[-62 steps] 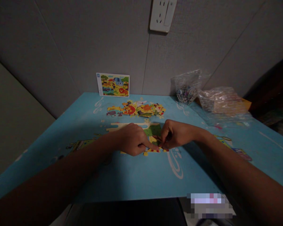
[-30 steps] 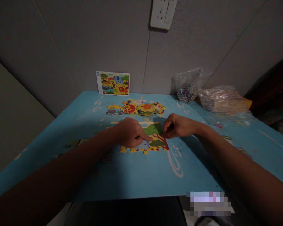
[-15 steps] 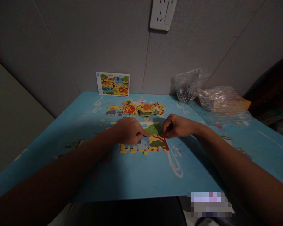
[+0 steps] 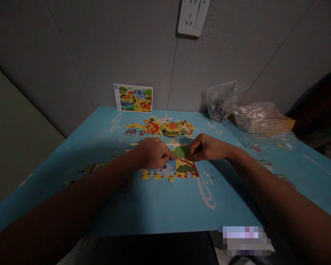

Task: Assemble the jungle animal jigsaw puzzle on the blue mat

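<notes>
While the left hand (image 4: 154,151) rests an extended index finger on the flat, yellow-and-green jigsaw (image 4: 169,169), probably steadying it, grasping nothing visible, the right hand (image 4: 205,147) bunches its fingertips at the right edge; whether they grip anything, I can't tell. The jigsaw lies on the pale-blue tabletop (image 4: 154,209), under those fingertips.

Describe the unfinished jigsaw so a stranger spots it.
Find the blue table. Around its middle lies the unfinished jigsaw, partly under the left hand, with the right hand at its edge. Unlike the heaped pieces behind it, it's flat and interlocked.
</notes>
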`<state>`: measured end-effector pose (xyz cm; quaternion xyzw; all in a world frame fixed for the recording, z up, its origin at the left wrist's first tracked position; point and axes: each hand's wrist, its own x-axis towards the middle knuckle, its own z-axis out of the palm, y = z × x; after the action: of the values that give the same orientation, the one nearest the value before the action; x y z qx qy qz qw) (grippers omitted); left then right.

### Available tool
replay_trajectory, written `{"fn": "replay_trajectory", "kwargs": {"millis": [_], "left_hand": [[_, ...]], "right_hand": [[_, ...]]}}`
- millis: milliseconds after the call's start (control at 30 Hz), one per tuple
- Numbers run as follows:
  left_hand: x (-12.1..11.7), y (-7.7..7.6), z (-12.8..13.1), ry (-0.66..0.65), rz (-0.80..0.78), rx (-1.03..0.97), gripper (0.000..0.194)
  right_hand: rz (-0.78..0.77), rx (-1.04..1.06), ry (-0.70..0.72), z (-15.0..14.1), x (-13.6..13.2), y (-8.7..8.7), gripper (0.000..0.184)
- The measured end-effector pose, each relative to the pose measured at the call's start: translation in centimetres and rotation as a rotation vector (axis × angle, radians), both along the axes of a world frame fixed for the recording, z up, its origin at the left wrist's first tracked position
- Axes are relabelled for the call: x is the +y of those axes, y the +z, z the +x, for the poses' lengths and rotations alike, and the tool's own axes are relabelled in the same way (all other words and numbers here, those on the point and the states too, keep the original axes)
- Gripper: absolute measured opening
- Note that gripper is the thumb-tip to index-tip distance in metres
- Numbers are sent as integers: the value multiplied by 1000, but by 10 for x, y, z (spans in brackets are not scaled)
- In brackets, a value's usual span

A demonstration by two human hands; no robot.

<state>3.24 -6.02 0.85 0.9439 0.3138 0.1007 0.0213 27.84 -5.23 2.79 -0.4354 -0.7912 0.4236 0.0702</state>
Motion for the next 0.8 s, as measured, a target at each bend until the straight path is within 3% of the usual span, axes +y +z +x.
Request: {"fn": "replay_trajectory", "kwargs": {"millis": [533, 800], "left_hand": [[-1, 0, 1, -16, 24, 19, 40], [-2, 1, 5, 5, 19, -40, 37]], "right_hand": [[11, -37, -15, -5, 0, -1, 21], [15, -119, -32, -7, -1, 7, 27]]}}
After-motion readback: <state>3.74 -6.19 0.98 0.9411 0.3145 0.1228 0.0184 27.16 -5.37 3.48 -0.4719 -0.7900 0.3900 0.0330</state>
